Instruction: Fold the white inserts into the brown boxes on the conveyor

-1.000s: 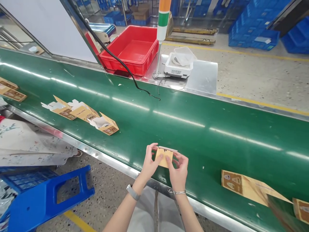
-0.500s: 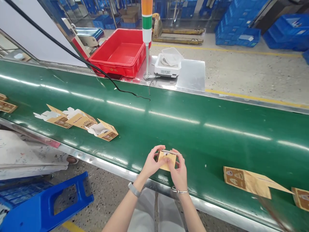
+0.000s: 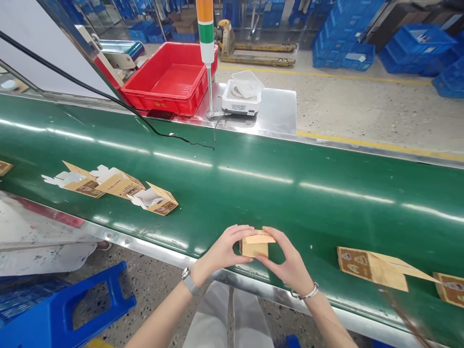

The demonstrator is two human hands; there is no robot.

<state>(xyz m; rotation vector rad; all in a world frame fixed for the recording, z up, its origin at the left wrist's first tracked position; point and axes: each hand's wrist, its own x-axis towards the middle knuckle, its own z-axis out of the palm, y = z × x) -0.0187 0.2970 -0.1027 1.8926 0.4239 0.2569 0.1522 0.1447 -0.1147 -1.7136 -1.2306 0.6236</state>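
A small tan cardboard box (image 3: 254, 249) stands on the green conveyor belt near its front edge, one flap tilted up at the top. My left hand (image 3: 226, 246) grips its left side, fingers over the top and thumb low on the near face. From the right, my right hand (image 3: 286, 256) holds the same box, fingertips at the flap and thumb at the lower front. To the left lie several open cartons, the nearest carton (image 3: 159, 199) showing its white inside. Off to the right, another brown carton (image 3: 362, 266) lies with its long flap out.
Across the belt (image 3: 224, 193) stand a red tub (image 3: 170, 79), a signal light pole (image 3: 208, 48) and a white scale (image 3: 241, 99). A black cable (image 3: 145, 121) trails onto the belt. A blue stool (image 3: 65, 309) is at lower left, beside a person's pale clothing (image 3: 39, 237).
My hands have spread around the box; my thumbs have moved from its middle to its lower edge. The flap now shows as a broad tan panel at the top.
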